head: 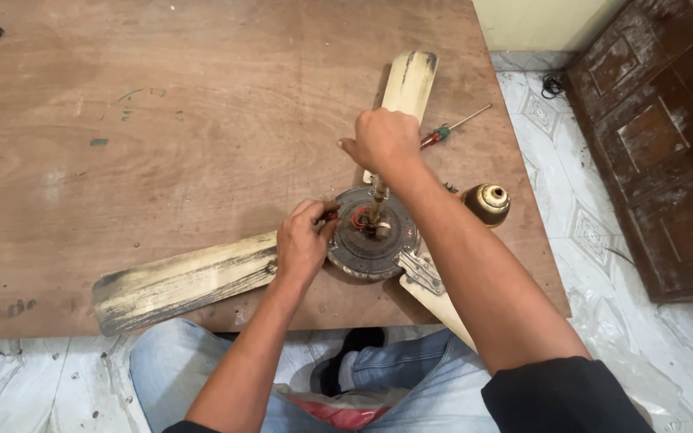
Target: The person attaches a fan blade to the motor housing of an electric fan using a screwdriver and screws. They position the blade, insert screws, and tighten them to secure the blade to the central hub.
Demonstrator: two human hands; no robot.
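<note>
Jeans knees [202, 361] closest, down at worktop [162, 120] edge. Dirty cream fan blade [186, 281] far left. Left hand [302, 240] next, fingers pinched on red wires at rim of fan motor hub [370, 240], mid-worktop near front edge. Right hand [382, 140] fisted round top of downrod [377, 200]. Screwdriver [443, 132], brass cup [487, 203] off right.

My left hand [302, 240] sits low at about 7 o'clock from the middle of my view, knuckles up, fingers curled inward with the fingertips pinched together toward 3 o'clock. Its bare forearm runs back to 7 o'clock. My right hand [382, 143] is higher, at about 12 o'clock from the left one, closed in a loose fist, back of the hand facing me. That forearm slants down to 5 o'clock, into a dark sleeve.
</note>
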